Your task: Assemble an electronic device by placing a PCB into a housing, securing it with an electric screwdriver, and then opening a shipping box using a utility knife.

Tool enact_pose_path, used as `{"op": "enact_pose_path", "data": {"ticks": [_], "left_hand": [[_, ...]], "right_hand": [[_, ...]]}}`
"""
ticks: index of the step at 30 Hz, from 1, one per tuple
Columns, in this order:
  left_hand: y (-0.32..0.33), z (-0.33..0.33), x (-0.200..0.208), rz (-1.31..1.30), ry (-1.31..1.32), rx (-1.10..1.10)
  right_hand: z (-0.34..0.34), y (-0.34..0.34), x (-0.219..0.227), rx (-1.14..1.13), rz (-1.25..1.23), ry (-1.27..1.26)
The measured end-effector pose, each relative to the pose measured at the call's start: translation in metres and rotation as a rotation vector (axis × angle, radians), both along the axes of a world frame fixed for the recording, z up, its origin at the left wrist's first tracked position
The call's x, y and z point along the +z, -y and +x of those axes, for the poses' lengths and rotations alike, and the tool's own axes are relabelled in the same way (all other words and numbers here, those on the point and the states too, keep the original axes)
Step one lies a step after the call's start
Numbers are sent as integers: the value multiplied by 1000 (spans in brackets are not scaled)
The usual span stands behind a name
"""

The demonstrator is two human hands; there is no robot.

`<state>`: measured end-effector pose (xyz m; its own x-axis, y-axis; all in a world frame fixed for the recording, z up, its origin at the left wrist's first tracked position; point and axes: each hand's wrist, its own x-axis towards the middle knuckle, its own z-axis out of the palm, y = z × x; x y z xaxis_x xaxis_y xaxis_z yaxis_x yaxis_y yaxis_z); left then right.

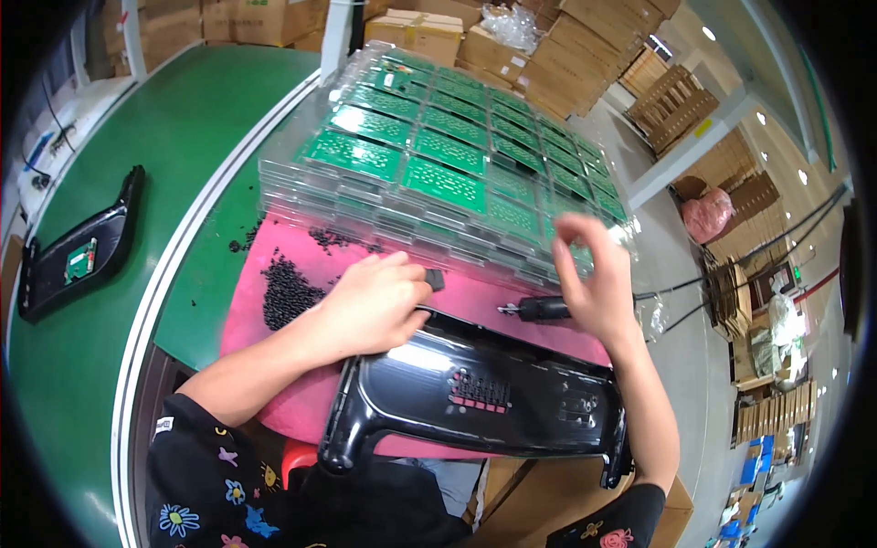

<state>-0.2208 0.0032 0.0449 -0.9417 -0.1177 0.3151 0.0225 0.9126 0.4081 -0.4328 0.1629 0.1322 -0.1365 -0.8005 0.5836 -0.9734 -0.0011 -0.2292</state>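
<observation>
Black plastic housing (539, 388), one, long, curved at its left end, with a grid of slots at mid-length; lies along the near edge of a pink mat (301, 404), partly overhanging it. Left hand (382, 297), laid over the far left corner of the housing, fingers curled inward; whether they grip anything cannot be told. Small dark grey block (435, 279), just beside the left fingers. Right hand (600, 288), raised near the mat's far right corner, thumb and forefinger bent into a ring, tips close together; anything between them too small to tell. Power screwdriver (544, 309), black, corded, lying near the mat's right edge, bit toward the left, partly behind the right hand. Small black screws (288, 292), one heap toward the mat's far left corner, with strays beyond its edge. Clear trays (301, 187), stacked along the mat's far edge, bearing rows of green circuit boards (448, 183). Second black housing (114, 228), on the green surface (210, 96) at its left edge, with a small green board (80, 262) inside
</observation>
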Motion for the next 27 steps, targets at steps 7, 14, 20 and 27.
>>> {"op": "enact_pose_path", "data": {"ticks": [7, 14, 20, 27], "left_hand": [[-12, -6, -18, -20, -171, -32], [-14, -9, -26, -10, -124, 74], [-12, -11, -27, 50, -139, 65], [-12, -10, -24, 43, -117, 40]], "right_hand": [[-32, 177, -3, 3, -90, 45], [-45, 305, -34, -152, 64, -126], [-70, 352, -45, -198, 200, 89], [-69, 349, -45, -220, 49, -107]]}}
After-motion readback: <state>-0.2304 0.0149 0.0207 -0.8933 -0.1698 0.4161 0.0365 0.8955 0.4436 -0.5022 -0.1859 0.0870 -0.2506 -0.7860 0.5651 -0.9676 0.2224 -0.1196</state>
